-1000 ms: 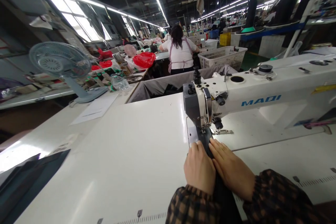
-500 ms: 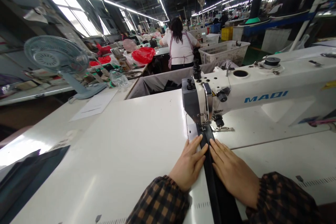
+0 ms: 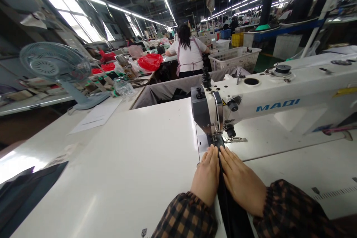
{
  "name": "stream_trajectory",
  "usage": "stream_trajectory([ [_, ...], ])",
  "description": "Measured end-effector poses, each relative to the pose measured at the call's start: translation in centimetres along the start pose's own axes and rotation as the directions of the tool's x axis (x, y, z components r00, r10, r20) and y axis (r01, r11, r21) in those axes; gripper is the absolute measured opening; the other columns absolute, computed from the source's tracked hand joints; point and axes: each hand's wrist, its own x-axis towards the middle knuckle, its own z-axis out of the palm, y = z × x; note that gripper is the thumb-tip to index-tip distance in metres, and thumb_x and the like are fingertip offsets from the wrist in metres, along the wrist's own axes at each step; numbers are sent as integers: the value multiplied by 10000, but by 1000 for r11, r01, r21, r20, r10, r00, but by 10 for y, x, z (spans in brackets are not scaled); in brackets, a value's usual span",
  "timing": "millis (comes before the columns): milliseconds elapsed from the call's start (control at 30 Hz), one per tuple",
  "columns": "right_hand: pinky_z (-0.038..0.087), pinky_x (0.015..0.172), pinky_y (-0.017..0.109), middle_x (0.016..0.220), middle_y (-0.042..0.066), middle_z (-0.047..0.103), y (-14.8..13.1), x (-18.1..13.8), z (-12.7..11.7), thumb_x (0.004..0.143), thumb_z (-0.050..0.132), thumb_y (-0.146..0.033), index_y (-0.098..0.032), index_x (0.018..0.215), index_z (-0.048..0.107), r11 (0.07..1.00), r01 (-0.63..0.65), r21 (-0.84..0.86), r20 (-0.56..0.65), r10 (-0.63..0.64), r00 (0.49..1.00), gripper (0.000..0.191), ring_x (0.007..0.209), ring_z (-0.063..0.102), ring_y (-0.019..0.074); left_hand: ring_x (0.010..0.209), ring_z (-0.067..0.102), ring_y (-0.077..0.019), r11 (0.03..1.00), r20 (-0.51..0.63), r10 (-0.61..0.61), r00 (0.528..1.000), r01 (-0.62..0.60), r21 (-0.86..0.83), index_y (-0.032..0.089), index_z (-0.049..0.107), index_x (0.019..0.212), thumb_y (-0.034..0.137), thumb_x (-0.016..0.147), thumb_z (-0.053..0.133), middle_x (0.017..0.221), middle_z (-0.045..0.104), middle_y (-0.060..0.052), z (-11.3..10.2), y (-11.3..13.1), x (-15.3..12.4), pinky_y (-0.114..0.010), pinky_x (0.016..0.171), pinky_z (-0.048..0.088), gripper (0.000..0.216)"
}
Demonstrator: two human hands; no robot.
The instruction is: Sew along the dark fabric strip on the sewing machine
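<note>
A long black fabric strip (image 3: 234, 214) runs up the sewing table and under the needle area (image 3: 215, 137) of a white sewing machine (image 3: 273, 95). My left hand (image 3: 205, 176) lies flat along the strip's left side, its fingers stretched forward and held close together. On the other side, my right hand (image 3: 242, 182) rests flat with its fingertips just short of the presser foot. Both hands press the fabric from above; neither is wrapped round it. My left thumb is hidden.
A dark fabric piece (image 3: 30, 189) lies at the table's left. Beyond it are a paper sheet (image 3: 96, 117) and a grey-blue fan (image 3: 80, 98). A cloth-lined bin (image 3: 156, 95) stands behind the table, near a white basket (image 3: 237, 59) and a seated co-worker (image 3: 191, 54).
My left hand has shifted onto the strip, and its spread fingers have drawn together. The right hand stays beside the strip near the presser foot. The whole view has moved slightly.
</note>
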Motion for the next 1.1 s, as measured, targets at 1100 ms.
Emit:
stream_trajectory([
  [1100,267,1032,377,1382,112,171,13,-21,-29,813,310,-104,-57,1320,230,983,161,87,154,-173,973,515,1267,116,194,1276,162,-259,995,-12,-23,1000,24,93,52,321,1262,103,725,400,1362,282,-162,4,31,-34,-448,1016,306,546],
])
